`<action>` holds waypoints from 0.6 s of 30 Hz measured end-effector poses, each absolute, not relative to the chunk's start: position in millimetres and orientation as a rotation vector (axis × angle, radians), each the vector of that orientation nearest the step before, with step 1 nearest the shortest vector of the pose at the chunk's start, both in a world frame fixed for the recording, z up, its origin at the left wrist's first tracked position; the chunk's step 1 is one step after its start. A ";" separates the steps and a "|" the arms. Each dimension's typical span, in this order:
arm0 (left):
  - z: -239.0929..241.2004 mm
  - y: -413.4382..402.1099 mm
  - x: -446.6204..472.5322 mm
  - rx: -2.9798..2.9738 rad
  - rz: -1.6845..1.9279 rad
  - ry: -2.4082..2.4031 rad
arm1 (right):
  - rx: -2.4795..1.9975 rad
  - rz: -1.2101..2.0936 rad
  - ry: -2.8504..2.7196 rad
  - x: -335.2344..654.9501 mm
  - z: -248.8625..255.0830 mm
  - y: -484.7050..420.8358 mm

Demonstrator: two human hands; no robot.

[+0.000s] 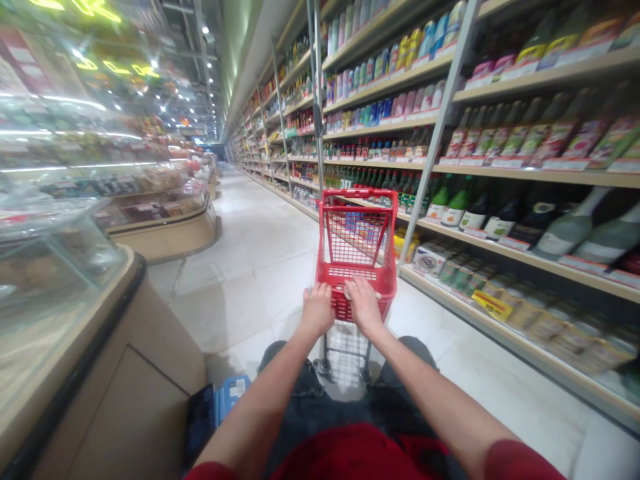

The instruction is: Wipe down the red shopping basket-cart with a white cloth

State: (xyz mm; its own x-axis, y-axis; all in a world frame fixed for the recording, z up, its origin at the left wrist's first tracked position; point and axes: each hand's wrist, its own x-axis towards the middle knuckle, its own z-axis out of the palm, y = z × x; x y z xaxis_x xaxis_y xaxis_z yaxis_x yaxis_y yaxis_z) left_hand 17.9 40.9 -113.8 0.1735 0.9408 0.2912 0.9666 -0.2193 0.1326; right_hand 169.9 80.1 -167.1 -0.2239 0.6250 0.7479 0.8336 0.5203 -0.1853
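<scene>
A small red shopping cart (357, 243) stands in front of me in a store aisle, its wire basket holding nothing I can make out. My left hand (317, 309) is wrapped over the left part of the cart's handle. My right hand (364, 305) grips the right part of the same handle, fingers curled over it. Both forearms reach forward from red sleeves at the bottom of the view.
Long shelves (500, 170) of bottles, cans and boxes run along the right. A curved glass display counter (65, 287) stands at the left, with another counter (165, 233) beyond it. A blue object (227, 395) lies on the floor by the counter. The pale tiled aisle (250, 227) stretches ahead.
</scene>
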 end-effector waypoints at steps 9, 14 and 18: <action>-105.6 45.2 29.9 -2.384 -0.448 -1.840 | -1.031 -0.331 -2.060 203.1 -167.2 88.5; -114.1 50.1 32.3 -2.512 -0.538 -1.830 | -1.206 -0.271 -1.911 204.9 -165.3 95.1; -118.4 57.6 29.2 -2.522 -0.747 -1.875 | -1.244 -0.194 -1.923 168.8 -162.0 91.5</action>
